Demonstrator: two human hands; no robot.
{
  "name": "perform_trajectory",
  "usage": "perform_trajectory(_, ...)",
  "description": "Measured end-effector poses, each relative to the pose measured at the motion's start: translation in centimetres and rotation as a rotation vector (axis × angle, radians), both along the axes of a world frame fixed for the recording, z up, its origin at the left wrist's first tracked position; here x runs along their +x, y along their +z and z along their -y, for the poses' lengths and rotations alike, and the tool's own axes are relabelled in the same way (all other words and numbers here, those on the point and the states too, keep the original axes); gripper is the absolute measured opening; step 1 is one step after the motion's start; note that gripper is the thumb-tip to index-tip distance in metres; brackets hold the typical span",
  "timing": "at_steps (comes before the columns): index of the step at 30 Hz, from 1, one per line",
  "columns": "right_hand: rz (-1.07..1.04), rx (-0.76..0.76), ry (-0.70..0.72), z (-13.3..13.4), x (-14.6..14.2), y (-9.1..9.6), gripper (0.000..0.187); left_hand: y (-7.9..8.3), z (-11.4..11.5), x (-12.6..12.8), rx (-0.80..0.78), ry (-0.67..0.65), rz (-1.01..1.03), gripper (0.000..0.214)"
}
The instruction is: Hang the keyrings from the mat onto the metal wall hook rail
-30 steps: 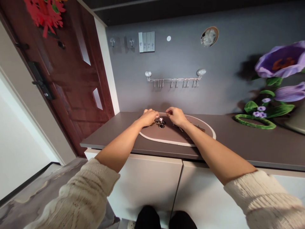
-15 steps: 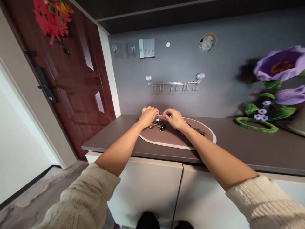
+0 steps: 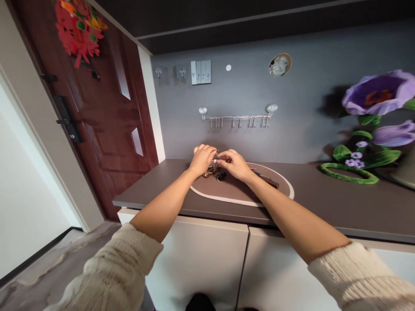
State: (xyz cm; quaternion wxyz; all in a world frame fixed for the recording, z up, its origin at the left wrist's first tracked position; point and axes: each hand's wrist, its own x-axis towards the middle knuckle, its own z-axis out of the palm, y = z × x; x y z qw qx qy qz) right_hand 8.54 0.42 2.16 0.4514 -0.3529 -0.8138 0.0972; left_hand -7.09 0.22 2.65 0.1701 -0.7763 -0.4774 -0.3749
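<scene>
Head view, hands at far edge of counter.

Materials and shapes:
- Counter (image 3: 324, 198): flat, matte grey-brown top, straight front edge. Below it, cabinet doors (image 3: 194, 255), smooth, off-white, with a thin vertical seam between them.
- Mat (image 3: 246, 196): oval, brown, dull surface, thin pale rim all round. Lies flat on the counter, near the wall.
- Wall (image 3: 292, 129): grey, smooth. On it a hook rail (image 3: 236, 116), shiny metal bar between two round pads, small hooks hanging in a row. Above, a pale switch plate (image 3: 200, 71) with vertical rockers.
- Flower (image 3: 376, 93): large, purple petals, green leaves and looped stem, on the wall at right.
- Door (image 3: 106, 108): dark red-brown wood, glossy, panelled, black handle; red cut-out ornament (image 3: 79, 26) at its top.
- Sleeves (image 3: 106, 268): cream, chunky knit, pushed back; forearms bare.

Keys (image 3: 216, 169): small cluster of metal parts, partly silvery, partly brass-toned, with a dark ring on the right side. Sits over the left end of the mat, between and just under the two hands. Upper part is raised to the fingers; lower part is at the mat surface, contact too small to confirm. Single keys not separable at this size.

Hands:
- Left hand (image 3: 202, 159): fingers curled in, tips pinched on the top of the keys.
- Right hand (image 3: 234, 163): fingers bent, tips closed on the same piece from the other side. The fingertips of the two hands nearly meet.

A slim dark item (image 3: 269, 181) lies on the mat right of the right wrist; kind not legible.
</scene>
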Motion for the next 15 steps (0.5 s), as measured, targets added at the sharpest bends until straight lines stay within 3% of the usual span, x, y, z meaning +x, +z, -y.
perform_trajectory(9, -0.130, 0.068, 0.023, -0.8, 0.5, 0.1, 0.008, -0.1, -0.2, -0.1, -0.014, -0.004, 0.046, 0.026)
perform_trajectory(15, -0.275, 0.015, 0.046, -1.4, 0.9, 0.1, 0.014, -0.3, -0.4, 0.1, -0.087, -0.129, 0.096, 0.024)
